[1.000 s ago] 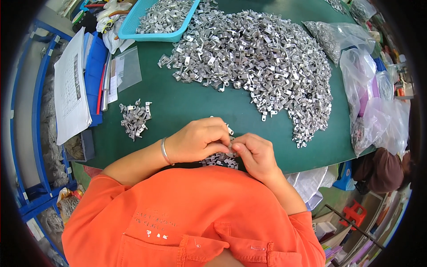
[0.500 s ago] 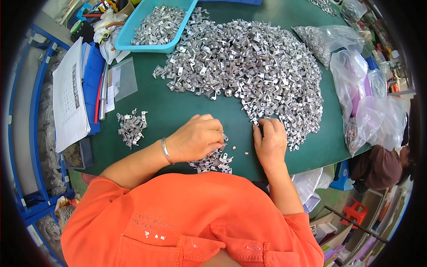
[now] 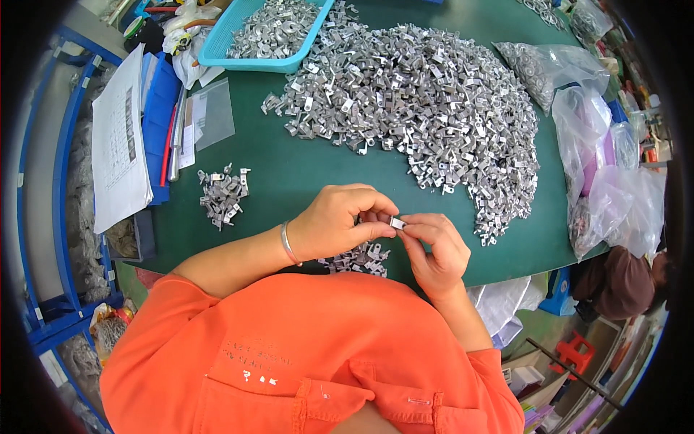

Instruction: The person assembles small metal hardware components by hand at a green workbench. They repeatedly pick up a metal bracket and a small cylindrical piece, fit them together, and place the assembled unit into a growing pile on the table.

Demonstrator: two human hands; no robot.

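One small silver metal clip (image 3: 396, 223) is pinched between the fingertips of the left hand (image 3: 336, 220) and right hand (image 3: 434, 249), above the dark green table (image 3: 289, 173), near one large heap of matching metal clips (image 3: 426, 101).

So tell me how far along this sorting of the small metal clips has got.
Looks done: a small cluster of silver metal clips set aside at the left and another little batch at the green table's near edge. In hand: left hand and right hand pinch one small clip between them. Left: the big heap of clips, by far the larger share.
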